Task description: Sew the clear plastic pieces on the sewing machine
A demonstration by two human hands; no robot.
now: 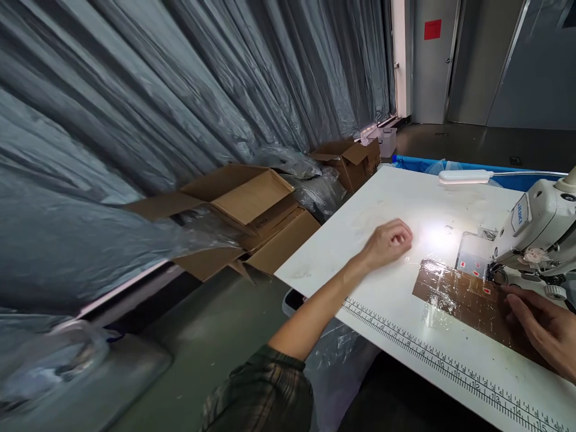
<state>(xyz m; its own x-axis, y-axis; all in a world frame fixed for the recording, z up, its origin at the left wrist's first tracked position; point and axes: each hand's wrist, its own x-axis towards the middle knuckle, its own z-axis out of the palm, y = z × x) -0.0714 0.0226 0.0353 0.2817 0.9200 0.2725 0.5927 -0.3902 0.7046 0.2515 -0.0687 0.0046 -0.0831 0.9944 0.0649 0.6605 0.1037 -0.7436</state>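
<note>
My left hand [387, 243] rests on the white sewing table [360, 222], its fingers curled into a loose fist with nothing visible in them. At the right edge, my right hand [546, 327] lies beside the needle area of the white sewing machine [535, 213]. Its thumb and forefinger come together near a small piece with a red mark [486, 291]; whatever sits between the fingertips is hidden. Beneath that hand stretches a shiny brown taped strip [454, 295]. Two more red marks show on the metal plate [472, 255] by the needle.
A ruler scale [418, 351] runs along the table's near edge. A white lamp head [465, 176] lies at the back. Open cardboard boxes [254, 198] and clear plastic wrap [315, 186] stand left of the table, against a grey curtain [225, 78].
</note>
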